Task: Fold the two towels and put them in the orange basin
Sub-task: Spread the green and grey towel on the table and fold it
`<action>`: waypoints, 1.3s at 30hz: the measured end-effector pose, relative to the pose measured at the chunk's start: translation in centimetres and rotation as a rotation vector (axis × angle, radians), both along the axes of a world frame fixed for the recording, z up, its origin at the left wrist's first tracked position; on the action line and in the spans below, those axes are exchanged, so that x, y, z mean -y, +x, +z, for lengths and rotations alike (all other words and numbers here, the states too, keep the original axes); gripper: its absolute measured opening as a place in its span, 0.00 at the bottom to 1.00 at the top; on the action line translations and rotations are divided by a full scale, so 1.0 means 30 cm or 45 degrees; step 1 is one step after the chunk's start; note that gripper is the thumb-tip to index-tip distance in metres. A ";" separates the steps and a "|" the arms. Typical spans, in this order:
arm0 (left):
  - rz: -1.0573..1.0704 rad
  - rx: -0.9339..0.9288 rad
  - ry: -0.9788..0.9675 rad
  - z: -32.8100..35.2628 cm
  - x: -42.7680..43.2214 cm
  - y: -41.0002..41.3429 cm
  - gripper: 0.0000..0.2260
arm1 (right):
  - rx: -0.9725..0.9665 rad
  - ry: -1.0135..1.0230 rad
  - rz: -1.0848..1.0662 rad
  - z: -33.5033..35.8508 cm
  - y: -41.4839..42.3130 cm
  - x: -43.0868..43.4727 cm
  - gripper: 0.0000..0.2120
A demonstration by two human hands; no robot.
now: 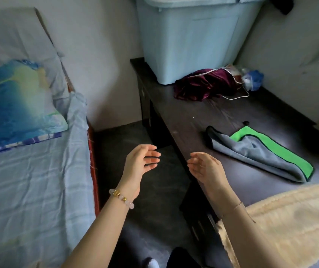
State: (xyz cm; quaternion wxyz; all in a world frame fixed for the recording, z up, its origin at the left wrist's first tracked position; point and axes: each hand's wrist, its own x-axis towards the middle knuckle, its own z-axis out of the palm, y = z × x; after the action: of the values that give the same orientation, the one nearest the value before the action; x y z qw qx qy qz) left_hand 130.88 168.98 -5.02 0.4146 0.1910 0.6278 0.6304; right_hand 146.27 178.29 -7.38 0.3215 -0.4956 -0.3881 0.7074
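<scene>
Left hand [143, 161], right hand [205, 167]: no grip, fingers loose. Grey-green towel [261, 153] rumpled on counter [203, 117] at 2 o'clock; folded unsmoothed, it likely bundles lopsided.

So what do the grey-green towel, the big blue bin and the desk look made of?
The grey-green towel looks like soft microfibre-type cloth: limp folds, matte surface. The blue bin seems matte moulded plastic, given its lipped rim. The desk is dark wood or laminate: streaky grain, dull sheen.

Grey-green towel [261, 153]: soft matt cloth. Cream towel [294, 219]: fluffy pile. Desk [203, 117]: dark matt wood, scuffed. Bin [189, 37]: smooth plastic.
</scene>
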 end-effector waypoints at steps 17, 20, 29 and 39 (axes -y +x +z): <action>-0.566 -0.029 -0.146 -0.046 -0.703 -0.054 0.11 | -0.028 -0.073 -0.579 -0.090 0.005 -0.501 0.09; -0.629 -0.033 -0.148 -0.044 -0.837 -0.049 0.11 | -0.023 -0.076 -0.652 -0.089 0.015 -0.605 0.09; -0.944 -0.042 -0.169 -0.069 -1.114 0.016 0.11 | 0.038 -0.105 -0.905 -0.084 0.088 -0.744 0.09; -1.442 -0.067 -0.247 -0.145 -1.365 0.041 0.11 | 0.056 -0.188 -1.323 -0.152 0.077 -0.776 0.06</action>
State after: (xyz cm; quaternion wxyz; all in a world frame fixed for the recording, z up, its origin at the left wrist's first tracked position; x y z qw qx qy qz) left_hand 132.12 209.94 -9.36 0.6874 0.4743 0.4927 0.2444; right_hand 148.58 201.56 -11.94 0.5860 -0.6588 -0.0466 0.4696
